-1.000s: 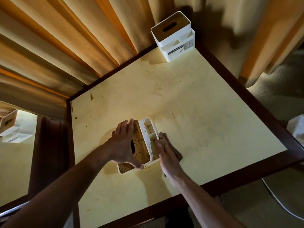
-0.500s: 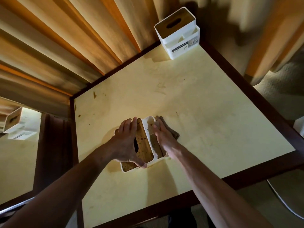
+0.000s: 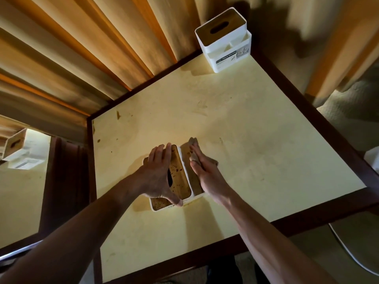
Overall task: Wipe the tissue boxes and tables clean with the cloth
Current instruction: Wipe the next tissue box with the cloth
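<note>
Head view, looking down on a pale yellow table (image 3: pixel 256 160) with a dark brown frame. A white tissue box (image 3: pixel 180 181) with a stained wooden lid stands on the near-centre part of the tabletop. The left hand (image 3: pixel 158 177) lies across the lid: four fingers reach over the far left edge, the thumb hooks round the near edge, so the hand grips the box from above. The right hand (image 3: pixel 205 171) is pressed against the box's right side compartments with fingers nearly straight and together; a brown cloth (image 3: pixel 193 149) lies under them, its edge showing past the fingertips and at the outer side of the palm. Whether the thumb pinches the cloth cannot be told.

A second tissue box (image 3: pixel 224 39), white with a wooden lid and a printed label, stands at the far corner of the same table, well apart from the hands. Brown spots and smears mark the tabletop, chiefly near its left edge and centre. Pleated curtains (image 3: pixel 92 48) hang beyond the table. At the left, a neighbouring table (image 3: pixel 20 191) carries a third tissue box (image 3: pixel 20 148). A white cable (image 3: pixel 352 255) runs over the floor at lower right.
</note>
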`<control>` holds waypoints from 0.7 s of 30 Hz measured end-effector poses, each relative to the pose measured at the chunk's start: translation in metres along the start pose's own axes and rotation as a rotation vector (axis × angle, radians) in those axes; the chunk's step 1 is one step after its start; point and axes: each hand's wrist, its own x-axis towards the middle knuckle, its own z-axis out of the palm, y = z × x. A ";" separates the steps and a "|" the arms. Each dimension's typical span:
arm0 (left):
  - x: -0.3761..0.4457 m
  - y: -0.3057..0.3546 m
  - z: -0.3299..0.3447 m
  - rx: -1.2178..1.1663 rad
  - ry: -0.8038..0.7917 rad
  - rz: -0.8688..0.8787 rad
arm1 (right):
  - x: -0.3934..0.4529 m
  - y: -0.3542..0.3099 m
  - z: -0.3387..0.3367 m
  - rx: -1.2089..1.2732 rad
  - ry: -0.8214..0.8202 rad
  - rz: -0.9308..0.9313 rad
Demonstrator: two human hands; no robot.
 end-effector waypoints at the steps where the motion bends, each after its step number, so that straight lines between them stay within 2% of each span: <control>1: 0.001 0.000 0.000 0.001 -0.002 0.002 | -0.006 0.003 0.000 -0.005 -0.003 -0.004; 13: 0.003 -0.002 0.001 -0.001 -0.003 -0.002 | -0.035 0.019 0.001 0.089 0.037 0.124; 16: 0.004 -0.002 0.001 0.003 -0.008 -0.008 | -0.036 0.020 -0.003 0.124 0.082 0.154; 21: 0.002 -0.002 0.000 -0.004 -0.021 -0.011 | -0.039 0.019 0.001 0.327 0.206 0.190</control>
